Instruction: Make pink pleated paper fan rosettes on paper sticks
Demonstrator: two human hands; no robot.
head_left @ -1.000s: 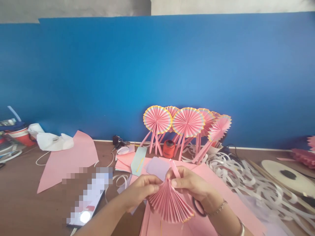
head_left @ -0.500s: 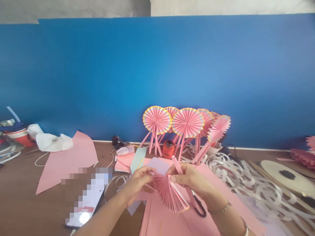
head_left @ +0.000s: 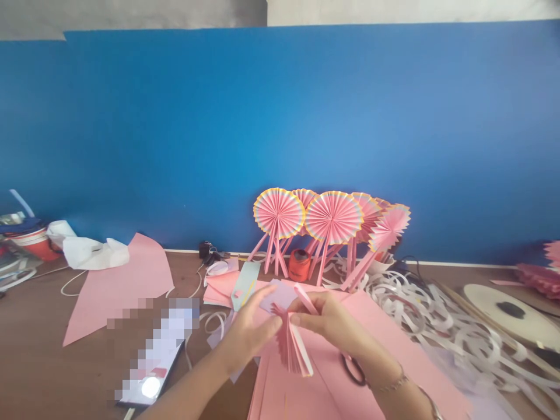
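Note:
My right hand (head_left: 326, 321) pinches a pleated pink paper fan (head_left: 293, 353) near its upper part, with a narrow pink paper strip (head_left: 307, 299) rising out of the same grip. The fan hangs half folded, its pleats bunched together. At the fan's left side is my left hand (head_left: 249, 329), fingers stretched out and thumb apart; whether the thumb touches the pleats I cannot tell. Below both hands lie large pink paper sheets (head_left: 315, 396). A black loop handle (head_left: 352, 370), partly hidden by my right wrist, rests on them.
Finished pink paper fans (head_left: 333, 218) stand along the blue partition (head_left: 219, 134), with an orange spool (head_left: 300, 266) before them. Tangled white strips (head_left: 437, 326) and a white reel (head_left: 516, 315) lie right. Left are a phone (head_left: 161, 356) and a pink sheet (head_left: 126, 291).
The fan has folded narrower and swung to the left. My left fingers have loosened and spread away from it, while my right hand has shifted slightly left, still holding it.

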